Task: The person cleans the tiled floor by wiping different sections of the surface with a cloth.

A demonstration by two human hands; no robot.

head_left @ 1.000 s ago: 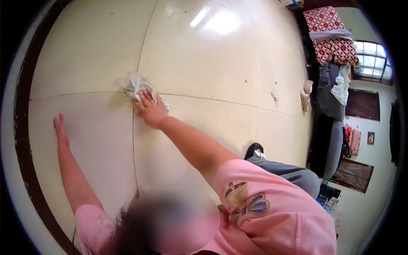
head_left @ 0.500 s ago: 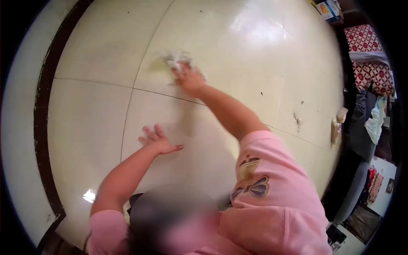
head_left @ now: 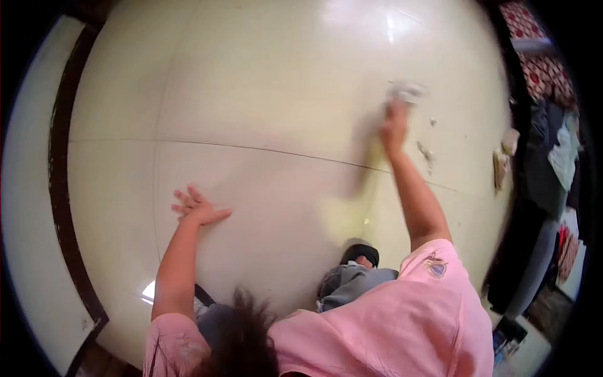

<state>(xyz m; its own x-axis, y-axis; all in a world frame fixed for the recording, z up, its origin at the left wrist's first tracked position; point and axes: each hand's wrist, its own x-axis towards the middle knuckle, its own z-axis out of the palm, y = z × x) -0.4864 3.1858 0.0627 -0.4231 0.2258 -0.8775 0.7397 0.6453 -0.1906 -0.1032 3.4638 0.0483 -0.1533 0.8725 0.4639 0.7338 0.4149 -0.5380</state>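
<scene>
My left hand (head_left: 198, 208) is spread on the pale tiled floor (head_left: 251, 107), fingers apart, with nothing in it. My right arm reaches out to the right, and my right hand (head_left: 394, 125) is pressed on a whitish crumpled cloth (head_left: 409, 93) on the floor. Hand and cloth are blurred by motion, so the single fingers are hard to make out. Just right of my right forearm lie small bits of debris (head_left: 427, 157), with another small speck (head_left: 433, 122) above them.
My foot in a dark sandal (head_left: 361, 252) is at the lower middle. A pair of light shoes (head_left: 500, 166) stands near the right edge. Beyond them are a dark grey seat (head_left: 540, 169), a pale bag (head_left: 563, 154) and red patterned fabric (head_left: 546, 75). A dark border strip (head_left: 59, 169) runs along the left.
My right hand has swept the cloth far to the right, close to the debris. My left hand has come in from the far left and now rests on the floor. The view has shifted.
</scene>
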